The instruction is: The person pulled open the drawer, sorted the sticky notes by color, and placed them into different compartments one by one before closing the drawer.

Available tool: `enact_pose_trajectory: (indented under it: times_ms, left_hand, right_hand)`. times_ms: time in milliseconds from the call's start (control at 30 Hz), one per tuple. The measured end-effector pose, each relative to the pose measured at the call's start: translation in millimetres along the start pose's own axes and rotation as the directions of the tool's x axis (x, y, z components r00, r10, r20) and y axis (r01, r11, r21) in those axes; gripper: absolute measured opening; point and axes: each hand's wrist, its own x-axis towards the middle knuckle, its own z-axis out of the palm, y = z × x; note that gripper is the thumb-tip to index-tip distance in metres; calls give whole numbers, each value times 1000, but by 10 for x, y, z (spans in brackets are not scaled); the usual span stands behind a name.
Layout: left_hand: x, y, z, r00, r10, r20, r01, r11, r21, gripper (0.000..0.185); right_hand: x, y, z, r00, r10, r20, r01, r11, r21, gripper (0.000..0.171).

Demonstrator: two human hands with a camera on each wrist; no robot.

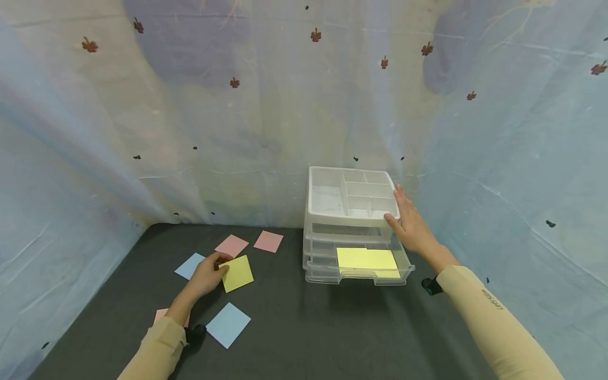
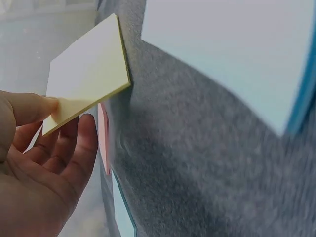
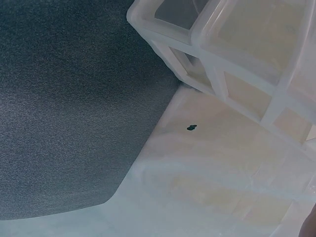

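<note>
The left forearm hides much of a pink pad (image 1: 160,315), leaving only bits showing beside the wrist. In the left wrist view a large blue pad (image 2: 232,54) runs off the top and right, and the right wrist view keeps just a sliver of the right hand (image 1: 414,229) at its lower right edge. How many pads make up the yellow paper (image 1: 368,261) in the drawer unit's pulled-out clear drawer (image 1: 328,273) is hard to make out (its back edge has a small step).

The left hand (image 1: 205,275) pinches a yellow pad (image 1: 239,274) by one corner, thumb on its upper face and fingers beneath. That pad is tilted, off the dark table (image 1: 294,338), at the person's left, with two pink pads (image 1: 231,246) and a small blue pad (image 1: 189,265) lying beyond or beside it. The right hand is spread against the right side of the white drawer unit (image 1: 328,198), fingers straight, thumb near the top tray's front corner, gripping nothing.
</note>
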Motion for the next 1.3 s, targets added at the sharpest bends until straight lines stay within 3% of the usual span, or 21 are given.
enact_pose_trajectory:
  times_ms: [300, 700, 1133, 1300]
  left_hand:
    - [-71, 110, 20, 1000, -16, -6, 16, 999, -39, 25]
    - [-50, 268, 21, 997, 50, -54, -55, 993, -101, 26]
    - [-11, 721, -14, 996, 63, -66, -74, 980, -187, 26]
    - [2, 869, -21, 993, 96, -75, -109, 974, -201, 26]
  right_hand:
    - [-1, 34, 16, 1000, -5, -5, 5, 1000, 4, 80]
    - [12, 32, 10, 1000, -1, -2, 1, 1000, -1, 81]
    - [7, 47, 16, 1000, -11, -2, 11, 1000, 5, 80]
    - [6, 36, 10, 1000, -14, -4, 14, 1000, 7, 79]
